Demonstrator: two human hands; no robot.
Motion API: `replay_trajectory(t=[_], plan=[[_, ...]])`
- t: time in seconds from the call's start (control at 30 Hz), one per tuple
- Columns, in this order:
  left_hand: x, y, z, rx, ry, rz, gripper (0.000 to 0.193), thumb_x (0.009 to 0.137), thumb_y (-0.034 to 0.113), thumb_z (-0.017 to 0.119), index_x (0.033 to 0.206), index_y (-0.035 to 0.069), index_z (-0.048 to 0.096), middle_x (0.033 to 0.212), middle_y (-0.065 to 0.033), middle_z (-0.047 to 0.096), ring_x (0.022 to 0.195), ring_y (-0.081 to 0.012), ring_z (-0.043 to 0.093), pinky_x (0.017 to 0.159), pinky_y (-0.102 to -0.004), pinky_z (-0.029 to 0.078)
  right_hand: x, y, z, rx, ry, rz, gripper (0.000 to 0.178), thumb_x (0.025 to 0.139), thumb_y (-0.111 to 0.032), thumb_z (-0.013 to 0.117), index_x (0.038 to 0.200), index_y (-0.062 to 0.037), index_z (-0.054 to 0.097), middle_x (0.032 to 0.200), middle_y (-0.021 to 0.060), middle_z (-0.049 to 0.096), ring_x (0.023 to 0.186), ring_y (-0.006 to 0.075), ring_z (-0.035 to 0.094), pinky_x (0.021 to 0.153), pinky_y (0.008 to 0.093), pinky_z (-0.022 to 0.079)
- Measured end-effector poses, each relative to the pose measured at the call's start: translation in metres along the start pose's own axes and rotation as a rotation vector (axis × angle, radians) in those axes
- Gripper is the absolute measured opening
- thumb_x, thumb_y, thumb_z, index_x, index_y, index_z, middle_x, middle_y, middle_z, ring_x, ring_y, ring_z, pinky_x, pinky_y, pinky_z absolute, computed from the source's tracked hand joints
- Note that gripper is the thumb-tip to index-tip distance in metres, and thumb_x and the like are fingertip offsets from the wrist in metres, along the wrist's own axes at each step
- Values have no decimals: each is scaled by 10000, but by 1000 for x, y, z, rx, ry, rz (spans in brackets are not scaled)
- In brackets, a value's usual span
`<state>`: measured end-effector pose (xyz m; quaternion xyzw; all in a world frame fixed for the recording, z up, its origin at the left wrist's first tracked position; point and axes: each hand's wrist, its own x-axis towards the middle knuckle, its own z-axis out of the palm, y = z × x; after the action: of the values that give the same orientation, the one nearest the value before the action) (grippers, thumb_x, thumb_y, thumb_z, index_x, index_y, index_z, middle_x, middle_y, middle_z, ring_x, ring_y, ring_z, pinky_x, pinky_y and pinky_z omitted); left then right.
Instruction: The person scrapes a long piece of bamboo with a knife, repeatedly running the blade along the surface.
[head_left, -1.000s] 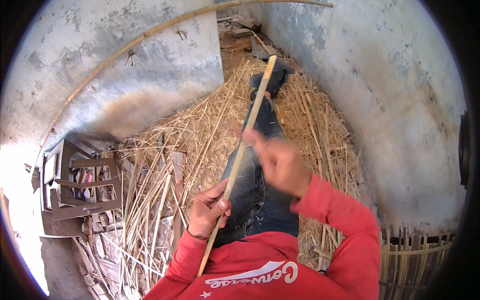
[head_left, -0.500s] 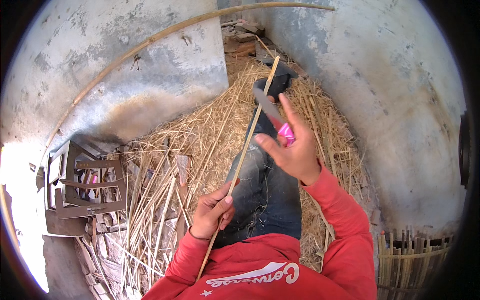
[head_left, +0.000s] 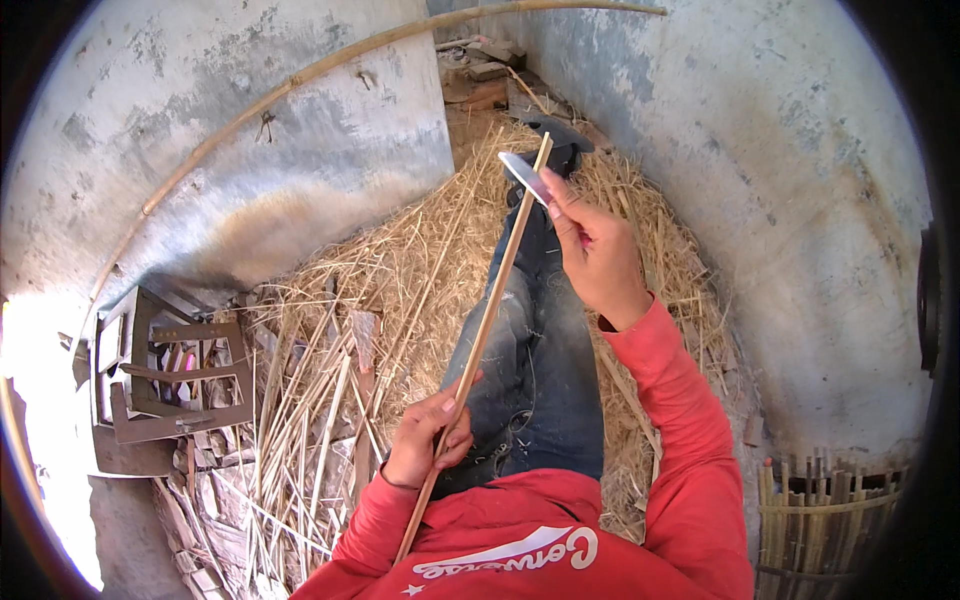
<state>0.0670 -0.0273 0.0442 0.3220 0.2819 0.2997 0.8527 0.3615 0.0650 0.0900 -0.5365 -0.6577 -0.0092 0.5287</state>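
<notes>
My left hand [head_left: 428,438] is closed round the lower part of a long, thin bamboo strip [head_left: 497,287], which slants from my belly up past my knees. My right hand [head_left: 604,250] grips a knife [head_left: 526,178] near the strip's far end. Its silver blade lies across the strip and appears to touch it; the fingers hide most of the pink handle. Under the strip are my outstretched legs in dark, dusty jeans [head_left: 550,400].
Straw-like shavings [head_left: 400,265] and loose strips [head_left: 300,440] cover the floor around my legs. A brown wooden frame [head_left: 180,375] stands at left. Weathered walls [head_left: 780,200] rise on both sides, with a long curved pole [head_left: 290,85] before the left one. A slatted basket [head_left: 825,515] sits at lower right.
My right hand has closed more tightly round the knife and shifted slightly up, its fingers no longer spread. The strip has turned, showing a browner side, while my left hand stays nearly in place.
</notes>
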Motion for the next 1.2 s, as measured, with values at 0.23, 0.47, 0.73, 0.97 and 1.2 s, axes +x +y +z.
replay_trajectory(t=[0.23,0.47,0.73,0.97,1.2], plan=[[3,4,-1,-12,86,36,483,1105,204,498,1550,23,449,683,-1,390,439,-78,313,429,-226,261,-56,-32,6,-31,-411,-55,558,950,-89,610,1493,-213,573,693,145,620,618,326,632,594,444,515],[7,-7,0,-33,13,35,499,1099,216,519,1552,20,443,699,0,401,459,-77,340,452,-217,281,-83,-58,1,154,-511,-77,558,959,-121,610,1511,-175,548,711,135,630,601,347,615,584,455,509],[8,-2,15,-37,-125,12,558,1104,273,507,1590,31,376,744,-8,423,497,-78,372,459,-217,294,-19,-42,1,412,-151,201,572,966,-179,728,1486,-22,551,1243,170,737,892,83,671,802,281,541],[-18,-20,-5,-25,-285,-23,706,1075,301,546,1653,63,218,883,-79,576,510,-80,408,471,-211,343,26,-26,-19,330,-45,201,524,997,-200,719,1479,-62,570,1066,130,758,791,93,612,749,267,530],[-20,-32,-13,-243,-253,26,573,1108,234,492,1625,62,313,798,-54,537,470,-61,355,442,-220,314,31,-16,-38,-56,0,84,348,1019,-135,660,1365,-108,683,881,166,718,637,144,625,610,296,505]])
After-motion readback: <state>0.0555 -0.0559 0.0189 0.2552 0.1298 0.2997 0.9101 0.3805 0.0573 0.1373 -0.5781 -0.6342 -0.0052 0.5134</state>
